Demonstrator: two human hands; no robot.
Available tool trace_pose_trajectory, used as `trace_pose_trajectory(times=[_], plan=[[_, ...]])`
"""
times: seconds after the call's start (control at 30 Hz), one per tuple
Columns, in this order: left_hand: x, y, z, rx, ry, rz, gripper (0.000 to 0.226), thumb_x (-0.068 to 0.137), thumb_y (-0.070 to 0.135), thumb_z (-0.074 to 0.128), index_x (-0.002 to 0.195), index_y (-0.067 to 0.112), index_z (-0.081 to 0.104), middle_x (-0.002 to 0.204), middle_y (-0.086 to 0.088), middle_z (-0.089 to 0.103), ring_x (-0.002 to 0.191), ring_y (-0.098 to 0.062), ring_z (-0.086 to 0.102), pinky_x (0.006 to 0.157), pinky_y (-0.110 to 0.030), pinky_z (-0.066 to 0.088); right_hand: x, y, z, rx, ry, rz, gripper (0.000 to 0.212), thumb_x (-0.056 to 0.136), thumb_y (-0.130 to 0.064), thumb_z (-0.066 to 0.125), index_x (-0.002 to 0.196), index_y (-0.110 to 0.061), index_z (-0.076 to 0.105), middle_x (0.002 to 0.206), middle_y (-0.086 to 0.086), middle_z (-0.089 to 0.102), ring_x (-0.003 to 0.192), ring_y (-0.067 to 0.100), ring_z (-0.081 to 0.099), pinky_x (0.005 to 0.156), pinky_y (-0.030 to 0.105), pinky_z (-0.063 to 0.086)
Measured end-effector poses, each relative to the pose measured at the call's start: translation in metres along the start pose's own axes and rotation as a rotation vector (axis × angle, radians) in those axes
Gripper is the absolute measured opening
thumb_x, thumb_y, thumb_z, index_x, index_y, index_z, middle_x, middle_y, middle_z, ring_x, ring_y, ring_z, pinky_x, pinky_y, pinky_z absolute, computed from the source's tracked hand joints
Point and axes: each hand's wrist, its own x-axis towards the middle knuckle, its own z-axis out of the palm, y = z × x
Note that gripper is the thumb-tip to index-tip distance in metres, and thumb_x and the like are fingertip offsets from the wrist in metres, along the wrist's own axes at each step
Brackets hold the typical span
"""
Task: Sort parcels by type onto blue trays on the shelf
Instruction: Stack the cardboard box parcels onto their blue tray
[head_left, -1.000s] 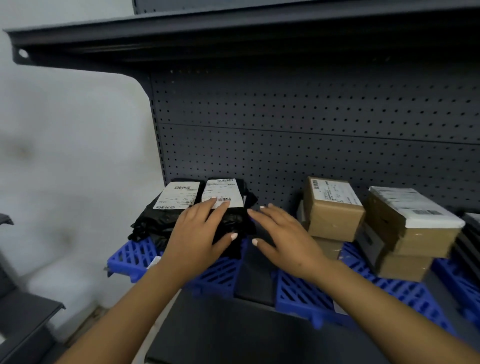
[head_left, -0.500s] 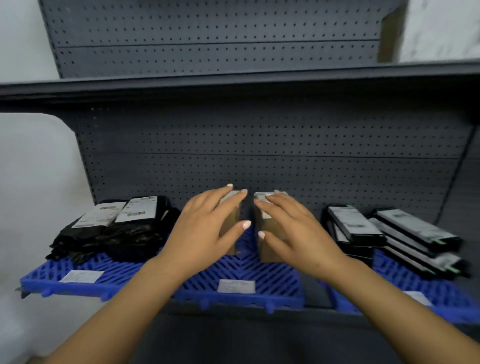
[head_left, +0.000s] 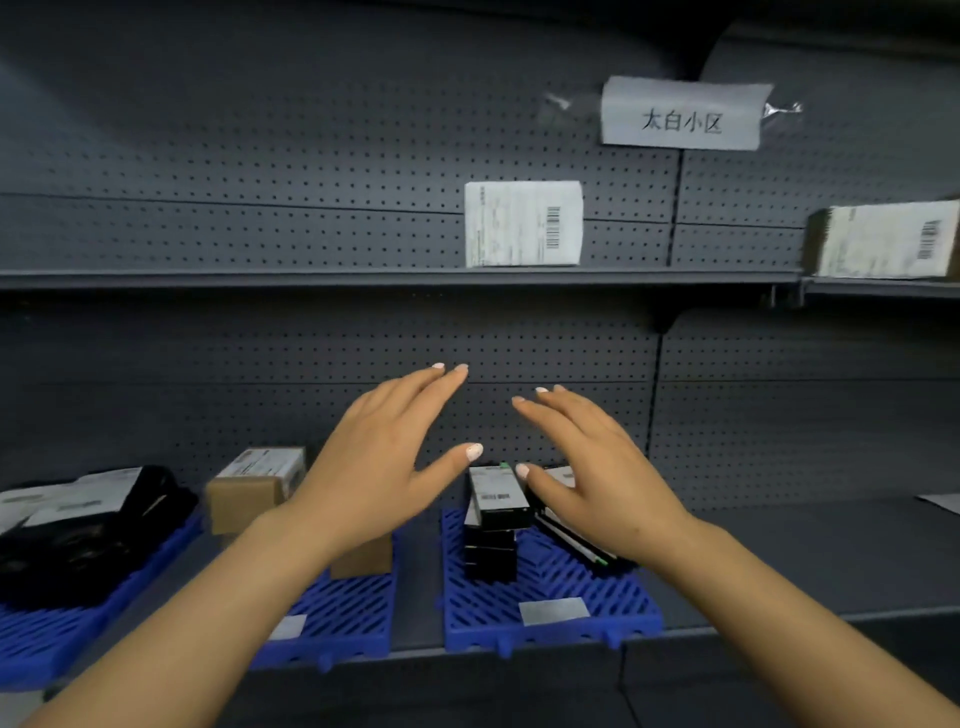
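Three blue trays stand side by side on the lower shelf. The left tray (head_left: 47, 636) carries black bag parcels (head_left: 88, 530) with white labels. Brown cardboard boxes (head_left: 249, 493) sit on the middle tray (head_left: 353, 618). The right tray (head_left: 571, 613) holds stacked black flat boxes (head_left: 496, 512). My left hand (head_left: 384, 462) and my right hand (head_left: 592, 467) hover with straight fingers, holding nothing, raised in front of the pegboard above the right tray. My right hand hides part of the black boxes.
On the upper shelf (head_left: 363, 278) a white-labelled parcel (head_left: 522, 223) stands upright, and a brown labelled box (head_left: 883, 239) sits at far right. A paper sign (head_left: 680, 114) is taped to the pegboard. The lower shelf surface (head_left: 805, 551) extends right of the trays.
The view has swung right and upward. Both hands moved from the brown boxes over to above the black flat boxes, staying straight-fingered and holding nothing.
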Motion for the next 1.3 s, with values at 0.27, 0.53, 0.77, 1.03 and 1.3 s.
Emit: trace_pose_trajectory(times=[0.27, 0.53, 0.77, 1.03, 1.3], plan=[[0.058, 0.015, -0.023, 0.057, -0.004, 0.078, 0.079, 0.082, 0.073, 0.022, 0.150, 0.034, 0.009, 0.155, 0.008, 0.020, 0.141, -0.012, 0.020, 0.114, -0.033, 0.018, 0.013, 0.025, -0.059, -0.084, 0.026, 0.115, 0.062, 0.094, -0.046, 0.047, 0.148, -0.034, 0.019, 0.155, -0.008, 0.020, 0.143, 0.010, 0.011, 0.116, 0.031, 0.015], [0.115, 0.005, -0.044, 0.153, 0.063, 0.072, 0.072, 0.090, 0.063, 0.035, 0.151, 0.031, 0.012, 0.155, 0.006, 0.022, 0.141, -0.014, 0.019, 0.114, -0.034, 0.016, 0.067, 0.041, -0.091, -0.169, 0.092, 0.076, 0.064, 0.095, -0.048, 0.045, 0.149, -0.029, 0.018, 0.155, -0.003, 0.023, 0.142, 0.013, 0.015, 0.114, 0.029, 0.016], [0.158, -0.009, -0.047, 0.187, 0.074, -0.005, 0.073, 0.091, 0.062, 0.037, 0.151, 0.029, 0.010, 0.156, 0.002, 0.022, 0.141, -0.018, 0.022, 0.113, -0.038, 0.020, 0.117, 0.063, -0.094, -0.169, 0.091, 0.084, 0.070, 0.092, -0.057, 0.041, 0.150, -0.030, 0.013, 0.156, 0.002, 0.022, 0.144, 0.015, 0.014, 0.115, 0.034, 0.017], [0.195, -0.027, -0.033, 0.170, -0.032, -0.083, 0.077, 0.089, 0.067, 0.033, 0.151, 0.035, -0.001, 0.157, 0.003, 0.019, 0.140, -0.020, 0.024, 0.114, -0.039, 0.019, 0.162, 0.094, -0.091, -0.154, 0.001, 0.129, 0.077, 0.087, -0.068, 0.036, 0.149, -0.038, 0.001, 0.157, 0.004, 0.020, 0.145, 0.016, 0.011, 0.115, 0.044, 0.018], [0.205, -0.035, -0.015, 0.074, -0.033, -0.116, 0.079, 0.088, 0.068, 0.036, 0.149, 0.039, -0.005, 0.157, 0.006, 0.016, 0.143, -0.017, 0.017, 0.114, -0.038, 0.018, 0.172, 0.098, -0.077, -0.069, -0.044, 0.080, 0.076, 0.088, -0.068, 0.036, 0.149, -0.039, 0.001, 0.153, -0.005, 0.027, 0.138, 0.017, 0.026, 0.113, 0.040, 0.023]])
